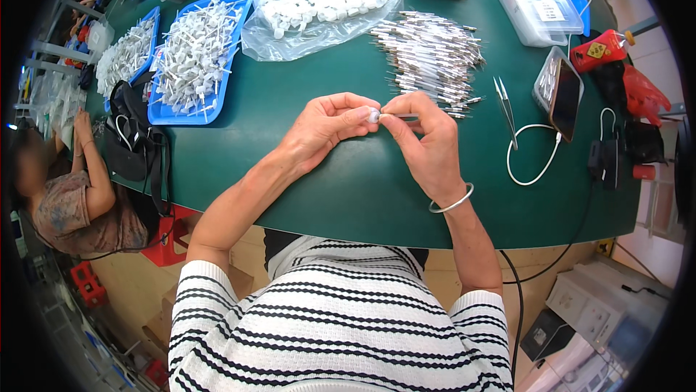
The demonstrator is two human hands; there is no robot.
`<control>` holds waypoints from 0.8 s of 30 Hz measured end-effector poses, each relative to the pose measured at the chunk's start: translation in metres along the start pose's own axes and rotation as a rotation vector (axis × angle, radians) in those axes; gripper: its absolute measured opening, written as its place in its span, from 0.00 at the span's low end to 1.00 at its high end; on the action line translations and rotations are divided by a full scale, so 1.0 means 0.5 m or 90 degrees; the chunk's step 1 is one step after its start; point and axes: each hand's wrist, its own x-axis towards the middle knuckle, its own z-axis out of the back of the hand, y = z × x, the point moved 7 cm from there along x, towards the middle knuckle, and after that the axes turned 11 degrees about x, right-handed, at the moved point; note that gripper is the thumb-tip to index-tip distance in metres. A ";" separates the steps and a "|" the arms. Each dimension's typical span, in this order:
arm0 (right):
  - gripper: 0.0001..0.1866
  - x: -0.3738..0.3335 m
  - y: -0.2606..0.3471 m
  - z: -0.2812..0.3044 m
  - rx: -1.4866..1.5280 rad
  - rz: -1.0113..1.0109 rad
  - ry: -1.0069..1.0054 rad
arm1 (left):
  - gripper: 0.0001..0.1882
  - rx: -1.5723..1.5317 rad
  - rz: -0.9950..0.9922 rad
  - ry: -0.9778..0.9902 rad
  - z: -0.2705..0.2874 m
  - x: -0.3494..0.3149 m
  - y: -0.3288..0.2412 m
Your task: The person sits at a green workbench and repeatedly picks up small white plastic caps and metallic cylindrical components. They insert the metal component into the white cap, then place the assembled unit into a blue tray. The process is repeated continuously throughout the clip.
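Striped sweater (326, 323) fills lower frame; at centre, left hand (315, 131) pinches small white piece (373, 114), right hand (433, 147) its edge; probably light, stiff, best held by rim.

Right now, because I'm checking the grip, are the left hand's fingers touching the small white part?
Touching: the head view shows the left hand's fingers pinching the small white part.

one held white piece (373, 114), one pair of tweezers (512, 131), one phone (567, 102), two heaped blue trays (159, 112) (white parts (192, 59) uncountable)
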 end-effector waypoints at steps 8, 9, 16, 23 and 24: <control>0.04 0.001 -0.017 0.008 0.030 -0.138 0.040 | 0.12 0.069 -0.093 -0.031 0.003 -0.006 -0.026; 0.05 0.000 -0.019 0.009 0.006 -0.152 0.053 | 0.12 0.082 -0.110 -0.037 0.000 -0.008 -0.030; 0.07 -0.003 -0.018 0.004 -0.120 -0.132 0.097 | 0.14 0.096 -0.150 -0.048 -0.006 -0.017 -0.040; 0.06 -0.004 -0.015 0.005 -0.108 -0.072 0.084 | 0.14 0.110 -0.125 -0.018 -0.008 -0.014 -0.037; 0.06 -0.004 -0.013 0.006 -0.105 -0.063 0.082 | 0.14 0.107 -0.119 -0.019 -0.010 -0.014 -0.040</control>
